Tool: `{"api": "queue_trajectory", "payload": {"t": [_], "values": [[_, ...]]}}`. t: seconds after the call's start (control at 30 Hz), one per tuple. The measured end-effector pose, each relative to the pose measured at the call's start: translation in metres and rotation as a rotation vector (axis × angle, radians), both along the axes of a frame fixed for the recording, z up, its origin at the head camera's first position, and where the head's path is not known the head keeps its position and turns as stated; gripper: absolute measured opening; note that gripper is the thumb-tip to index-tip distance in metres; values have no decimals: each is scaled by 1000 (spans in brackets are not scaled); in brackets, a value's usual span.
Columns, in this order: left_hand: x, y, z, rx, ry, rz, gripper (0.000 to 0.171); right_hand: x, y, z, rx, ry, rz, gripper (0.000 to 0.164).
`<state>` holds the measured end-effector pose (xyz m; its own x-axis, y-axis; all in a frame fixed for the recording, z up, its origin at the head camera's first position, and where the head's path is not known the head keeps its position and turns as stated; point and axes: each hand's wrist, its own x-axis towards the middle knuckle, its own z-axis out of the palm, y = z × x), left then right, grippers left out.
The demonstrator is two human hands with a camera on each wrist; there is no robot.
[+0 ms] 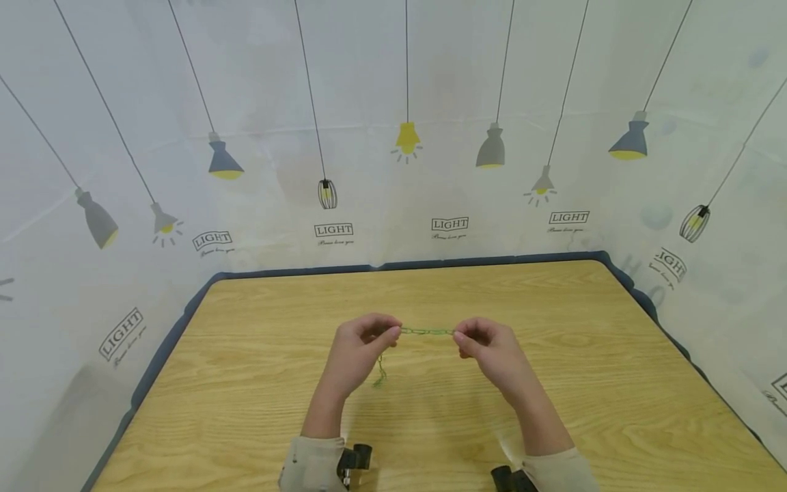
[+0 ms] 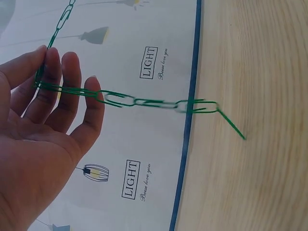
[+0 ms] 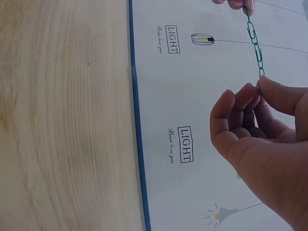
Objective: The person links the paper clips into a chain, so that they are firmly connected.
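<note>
A chain of linked green paper clips (image 1: 424,332) is stretched nearly level between both hands above the table. My left hand (image 1: 359,352) pinches it between thumb and index finger. From that pinch a loose length of the chain (image 2: 156,103) hangs down past the palm, its last clip tilted at an angle, as the left wrist view shows. My right hand (image 1: 496,355) pinches the other end between thumb and fingertips. In the right wrist view the taut stretch of clips (image 3: 254,41) runs up to the left hand's fingertips (image 3: 236,4); the end clip is partly hidden by the right fingers.
The wooden table (image 1: 246,383) lies under both hands, with a dark blue edge (image 1: 295,272) along its back and sides. Behind it rises a pale curtain (image 1: 369,82) printed with lamps and the word LIGHT. Black wrist mounts (image 1: 356,456) sit by both sleeves.
</note>
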<state>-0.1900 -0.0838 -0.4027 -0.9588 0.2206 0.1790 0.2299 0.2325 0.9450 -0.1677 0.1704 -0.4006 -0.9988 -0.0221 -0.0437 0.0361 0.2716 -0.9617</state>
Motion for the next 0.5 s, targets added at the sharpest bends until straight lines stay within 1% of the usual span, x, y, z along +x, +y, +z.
{"api": "queue_trajectory", "payload": {"t": [0.23, 0.5], "values": [[-2, -4, -3, -2, 8, 18, 18, 0, 10, 1, -3, 3, -2, 20], [-3, -8, -5, 4, 10, 24, 17, 0, 22, 5, -13, 3, -32, 22]]}}
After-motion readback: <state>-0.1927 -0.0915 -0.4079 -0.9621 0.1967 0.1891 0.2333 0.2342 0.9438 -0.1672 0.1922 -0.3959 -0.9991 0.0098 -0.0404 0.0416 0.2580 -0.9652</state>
